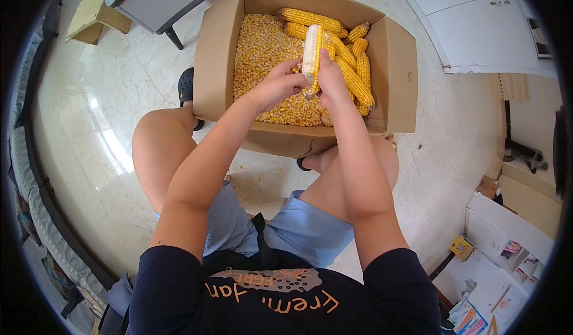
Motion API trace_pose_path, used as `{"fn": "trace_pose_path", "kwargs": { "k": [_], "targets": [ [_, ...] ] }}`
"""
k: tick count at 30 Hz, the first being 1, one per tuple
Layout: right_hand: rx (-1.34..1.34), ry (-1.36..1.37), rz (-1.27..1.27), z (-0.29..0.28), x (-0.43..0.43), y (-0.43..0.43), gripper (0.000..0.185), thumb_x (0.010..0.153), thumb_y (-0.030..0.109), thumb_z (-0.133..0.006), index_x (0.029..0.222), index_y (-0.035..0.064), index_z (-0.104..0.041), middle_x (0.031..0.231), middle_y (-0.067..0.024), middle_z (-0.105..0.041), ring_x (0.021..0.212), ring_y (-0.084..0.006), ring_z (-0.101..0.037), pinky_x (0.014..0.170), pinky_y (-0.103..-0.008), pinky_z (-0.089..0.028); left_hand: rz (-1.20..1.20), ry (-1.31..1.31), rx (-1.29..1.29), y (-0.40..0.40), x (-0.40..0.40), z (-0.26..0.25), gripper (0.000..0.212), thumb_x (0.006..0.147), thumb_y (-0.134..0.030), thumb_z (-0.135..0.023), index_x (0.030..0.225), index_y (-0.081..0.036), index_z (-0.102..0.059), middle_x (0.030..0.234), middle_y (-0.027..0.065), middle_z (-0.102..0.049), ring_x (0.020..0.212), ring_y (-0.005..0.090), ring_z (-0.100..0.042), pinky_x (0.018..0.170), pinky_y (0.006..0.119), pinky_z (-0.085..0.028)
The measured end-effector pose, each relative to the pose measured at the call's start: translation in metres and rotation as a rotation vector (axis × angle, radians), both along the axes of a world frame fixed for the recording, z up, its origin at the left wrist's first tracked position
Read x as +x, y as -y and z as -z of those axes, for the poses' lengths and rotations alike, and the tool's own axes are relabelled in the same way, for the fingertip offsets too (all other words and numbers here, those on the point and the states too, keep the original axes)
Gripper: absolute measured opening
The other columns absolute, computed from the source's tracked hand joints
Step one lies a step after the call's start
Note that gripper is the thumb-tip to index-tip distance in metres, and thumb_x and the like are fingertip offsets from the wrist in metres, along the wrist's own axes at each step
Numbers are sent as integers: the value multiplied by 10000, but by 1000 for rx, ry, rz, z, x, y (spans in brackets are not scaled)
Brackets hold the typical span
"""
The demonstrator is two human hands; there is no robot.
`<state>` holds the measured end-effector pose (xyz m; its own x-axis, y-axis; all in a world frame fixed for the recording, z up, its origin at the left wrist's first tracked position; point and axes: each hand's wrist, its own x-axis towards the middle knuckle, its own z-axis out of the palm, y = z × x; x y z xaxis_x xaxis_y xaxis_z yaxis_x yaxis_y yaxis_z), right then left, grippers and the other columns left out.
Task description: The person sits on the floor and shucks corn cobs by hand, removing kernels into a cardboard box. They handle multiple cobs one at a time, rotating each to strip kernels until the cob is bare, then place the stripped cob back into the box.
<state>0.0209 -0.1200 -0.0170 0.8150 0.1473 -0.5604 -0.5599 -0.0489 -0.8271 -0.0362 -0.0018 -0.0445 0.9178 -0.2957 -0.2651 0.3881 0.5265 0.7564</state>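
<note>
A partly shelled corn cob (312,55) is held upright over an open cardboard box (215,57); its left side is bare and white, and rows of yellow kernels remain on its right. My right hand (332,77) grips the cob from the right, thumb along the kernels. At its lower left side, my left hand (282,84) has its fingers bent and touching the cob's base. Loose corn kernels (264,53) fill the left and middle of the box. Whole yellow corn cobs (358,82) are piled at the box's right side, partly behind my right hand.
The box stands on a tiled floor (121,124) between my legs, its flaps folded outward. A grey table (156,3) is at the upper left beside a small wooden stool (91,19). White cabinets (483,26) stand at the upper right, and shelves (506,232) at the lower right.
</note>
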Motion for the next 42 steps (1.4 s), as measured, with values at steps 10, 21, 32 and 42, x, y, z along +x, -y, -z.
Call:
{"fn": "trace_pose_path", "kwargs": {
  "k": [10,21,32,42],
  "targets": [
    [-18,89,-87,10,-3,-2,467,939,360,-327,1030,-57,-518,903,-117,-580,803,-168,-535,736,-288,-419,-11,-47,355,4,4,-6,387,833,-189,-557,1176,-46,-451,911,10,-543,755,88,-508,701,227,-424],
    [-69,72,-142,1,-3,3,482,936,380,-325,1069,-51,-495,914,-118,-569,800,-177,-533,731,-294,-425,-31,-171,108,-1,7,-5,345,861,-266,-517,1134,-60,-473,871,7,-531,726,98,-496,718,257,-443],
    [-69,64,-208,0,-10,23,435,917,371,-394,1008,-51,-450,748,-124,-570,513,-193,-586,445,-294,-489,47,83,657,-1,-4,26,373,832,-248,-524,1139,-38,-538,1025,85,-562,946,169,-515,859,276,-383],
    [-73,174,-205,-7,-30,34,449,911,387,-400,963,-44,-513,813,-125,-587,621,-180,-590,546,-283,-481,-44,-101,287,21,-29,-12,348,884,-390,-481,879,-53,-567,785,24,-542,724,95,-537,720,281,-488]
  ]
}}
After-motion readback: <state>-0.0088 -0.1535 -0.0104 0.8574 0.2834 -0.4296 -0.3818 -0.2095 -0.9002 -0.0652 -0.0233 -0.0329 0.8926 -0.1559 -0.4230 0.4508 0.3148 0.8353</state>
